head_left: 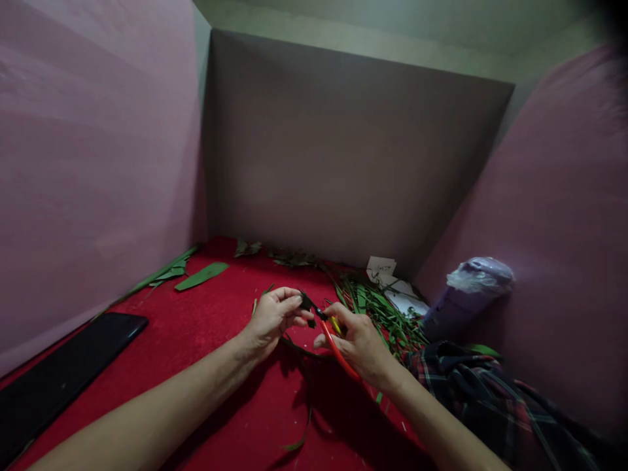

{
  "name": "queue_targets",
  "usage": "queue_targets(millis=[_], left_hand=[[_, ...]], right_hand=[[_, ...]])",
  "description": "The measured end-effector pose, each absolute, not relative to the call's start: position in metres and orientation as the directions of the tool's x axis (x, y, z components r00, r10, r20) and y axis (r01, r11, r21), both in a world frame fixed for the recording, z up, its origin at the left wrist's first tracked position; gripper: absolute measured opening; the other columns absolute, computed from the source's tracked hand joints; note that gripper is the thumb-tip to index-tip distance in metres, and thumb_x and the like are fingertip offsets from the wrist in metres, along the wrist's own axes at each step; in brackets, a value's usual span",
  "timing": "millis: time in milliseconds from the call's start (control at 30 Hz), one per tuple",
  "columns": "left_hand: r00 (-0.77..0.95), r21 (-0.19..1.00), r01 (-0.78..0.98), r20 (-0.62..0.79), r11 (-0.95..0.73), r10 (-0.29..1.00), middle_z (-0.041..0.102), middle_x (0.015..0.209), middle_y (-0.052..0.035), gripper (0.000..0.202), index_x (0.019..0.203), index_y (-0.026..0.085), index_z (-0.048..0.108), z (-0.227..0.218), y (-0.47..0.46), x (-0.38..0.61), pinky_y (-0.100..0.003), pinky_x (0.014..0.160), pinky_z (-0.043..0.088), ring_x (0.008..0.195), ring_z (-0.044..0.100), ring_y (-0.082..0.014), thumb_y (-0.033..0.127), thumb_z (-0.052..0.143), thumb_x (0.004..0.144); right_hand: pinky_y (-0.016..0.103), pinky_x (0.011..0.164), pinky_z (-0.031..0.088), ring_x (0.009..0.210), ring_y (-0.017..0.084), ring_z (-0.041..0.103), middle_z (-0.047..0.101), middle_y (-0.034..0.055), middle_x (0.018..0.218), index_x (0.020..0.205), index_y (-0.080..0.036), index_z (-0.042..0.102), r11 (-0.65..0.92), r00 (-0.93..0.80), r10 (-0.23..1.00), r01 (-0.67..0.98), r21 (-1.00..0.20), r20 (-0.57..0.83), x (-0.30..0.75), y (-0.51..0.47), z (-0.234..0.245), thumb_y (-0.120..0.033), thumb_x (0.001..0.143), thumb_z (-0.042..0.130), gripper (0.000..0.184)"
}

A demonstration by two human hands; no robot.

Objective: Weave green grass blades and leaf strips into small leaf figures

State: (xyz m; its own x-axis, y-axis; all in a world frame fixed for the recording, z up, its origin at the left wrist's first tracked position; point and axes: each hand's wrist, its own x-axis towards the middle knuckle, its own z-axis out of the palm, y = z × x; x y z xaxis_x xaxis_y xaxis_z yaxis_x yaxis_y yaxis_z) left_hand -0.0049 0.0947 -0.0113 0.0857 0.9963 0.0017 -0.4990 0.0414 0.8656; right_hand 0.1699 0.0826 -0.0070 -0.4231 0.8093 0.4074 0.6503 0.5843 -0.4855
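Observation:
My left hand is closed in a pinch on a small dark green leaf piece above the red cloth. My right hand grips red-handled scissors, whose dark blades reach the leaf piece between the two hands. A thin dark leaf strip curves below the hands and trails toward me. A pile of narrow green leaves lies just right of my right hand.
A black flat slab lies at the left edge. Cut leaf pieces lie at the back left. White paper and a purple wrapped container stand at the back right; plaid cloth lies at the right. Pink and grey walls enclose the space.

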Motion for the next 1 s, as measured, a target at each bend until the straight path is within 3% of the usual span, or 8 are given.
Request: queue_targets(millis=[533, 800, 1000], left_hand=[[0.092, 0.850, -0.524, 0.003, 0.046, 0.996, 0.059, 0.057, -0.0013, 0.008, 0.073, 0.011, 0.051, -0.0134, 0.0952, -0.0044, -0.016, 0.044, 0.046, 0.050, 0.062, -0.0122, 0.008, 0.058, 0.072], [0.094, 0.873, -0.486, 0.012, 0.035, 0.996, 0.062, 0.057, -0.0036, 0.010, 0.073, 0.011, 0.053, -0.0111, 0.0936, -0.0061, -0.016, 0.045, 0.045, 0.049, 0.060, -0.0107, 0.014, 0.062, 0.070], [0.073, 0.879, -0.477, 0.048, -0.008, 0.996, 0.064, 0.060, -0.0059, 0.013, 0.076, 0.010, 0.055, -0.0129, 0.0956, -0.0084, -0.016, 0.048, 0.046, 0.050, 0.060, -0.0099, 0.016, 0.064, 0.069]], right_hand=[[0.018, 0.047, 0.029, 0.048, 0.009, 0.035, 0.047, -0.0040, 0.055, 0.084, -0.017, 0.053, 0.599, -0.418, 0.797, 0.636, -0.486, 0.435, 0.1680, 0.0838, -0.0100, -0.040, 0.075, 0.057, 0.025], [0.019, 0.047, 0.026, 0.049, 0.009, 0.030, 0.038, -0.0071, 0.053, 0.088, -0.017, 0.051, 0.547, -0.394, 0.837, 0.614, -0.569, 0.380, 0.1667, 0.0824, -0.0051, -0.037, 0.074, 0.058, 0.025], [0.020, 0.048, 0.026, 0.051, 0.010, 0.035, 0.041, -0.0057, 0.056, 0.096, -0.018, 0.049, 0.506, -0.403, 0.862, 0.660, -0.556, 0.307, 0.1661, 0.0809, -0.0068, -0.037, 0.070, 0.060, 0.034]])
